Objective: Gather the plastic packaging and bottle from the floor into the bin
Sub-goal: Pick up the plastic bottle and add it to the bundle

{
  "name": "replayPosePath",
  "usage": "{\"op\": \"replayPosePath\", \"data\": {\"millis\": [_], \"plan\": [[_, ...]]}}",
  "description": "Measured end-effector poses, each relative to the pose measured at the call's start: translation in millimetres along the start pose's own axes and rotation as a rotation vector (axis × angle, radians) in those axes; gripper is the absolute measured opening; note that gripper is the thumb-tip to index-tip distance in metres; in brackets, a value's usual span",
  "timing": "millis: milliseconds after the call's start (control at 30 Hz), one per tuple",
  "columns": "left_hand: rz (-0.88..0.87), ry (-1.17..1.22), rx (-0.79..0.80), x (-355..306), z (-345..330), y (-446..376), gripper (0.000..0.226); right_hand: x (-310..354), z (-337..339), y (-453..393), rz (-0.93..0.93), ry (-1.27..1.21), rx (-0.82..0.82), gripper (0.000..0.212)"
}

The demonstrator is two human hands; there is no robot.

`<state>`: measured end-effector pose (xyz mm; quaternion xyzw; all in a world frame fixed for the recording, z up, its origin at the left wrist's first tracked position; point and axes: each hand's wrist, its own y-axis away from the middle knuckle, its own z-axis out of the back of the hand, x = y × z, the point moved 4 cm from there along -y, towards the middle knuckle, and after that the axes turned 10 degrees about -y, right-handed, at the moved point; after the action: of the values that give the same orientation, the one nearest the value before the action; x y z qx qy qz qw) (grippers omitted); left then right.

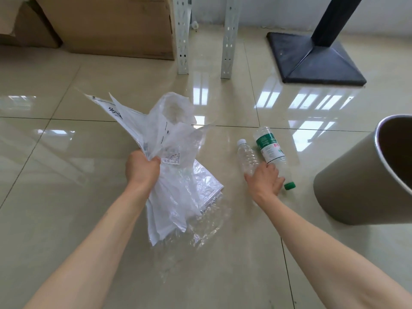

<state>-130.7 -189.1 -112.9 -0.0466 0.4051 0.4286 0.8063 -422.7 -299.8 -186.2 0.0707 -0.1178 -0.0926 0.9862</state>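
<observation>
My left hand is closed on a bunch of clear and white plastic packaging, lifted at the top while its lower end trails on the tiled floor. To the right lie two plastic bottles side by side: a small clear one with a white cap and a larger one with a green label and green cap. My right hand rests over the near ends of both bottles, fingers spread across them; I cannot tell whether it grips either. The grey bin stands at the right edge, its mouth tilted towards me.
Cardboard boxes stand at the back left. Two white metal shelf legs rise behind the packaging. A black square pedestal base sits at the back right. The floor is glossy beige tile.
</observation>
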Motion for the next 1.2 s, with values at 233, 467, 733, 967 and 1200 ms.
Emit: {"op": "replayPosePath", "data": {"millis": [233, 467, 733, 967, 1200], "plan": [[-0.002, -0.004, 0.045, -9, -21, 8, 0.027, 18, -14, 19, 0.008, -0.282, 0.131, 0.057], [0.062, 0.140, 0.163, -11, -36, 15, 0.037, 73, 8, 52, 0.188, -0.948, 0.261, 0.069], [-0.028, 0.279, 0.424, -32, -55, 21, 0.049, 88, -13, 79, 0.245, -1.138, 0.444, 0.044], [-0.060, 0.161, 0.395, -71, -80, 25, 0.053, 63, -3, 39, 0.278, -1.003, 0.452, 0.044], [-0.055, 0.125, 0.301, -116, -122, 47, 0.074, 23, 55, -29, 0.266, -0.654, 0.227, 0.038]]}}
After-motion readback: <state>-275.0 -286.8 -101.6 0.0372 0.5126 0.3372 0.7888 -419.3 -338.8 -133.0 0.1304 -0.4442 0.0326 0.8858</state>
